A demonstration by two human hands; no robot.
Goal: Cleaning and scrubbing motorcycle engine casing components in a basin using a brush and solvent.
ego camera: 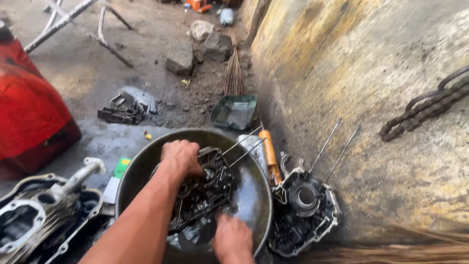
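outdoor repair workshop | oily engine casings [305, 212] | chain [427, 107] | dirt ground [97, 73]

A second engine casing [304, 210] leans against the stained wall [361, 63] — chain [425, 110] above, red tank [29, 112] opposite.

Two bare hands are seen, the left hand [181, 156] and the right hand [233, 239]. No gloves, rings or watch are worn on either. The left forearm is uncovered along its whole visible length; no sleeve is shown. The fingers are smeared with dark, oily grime.
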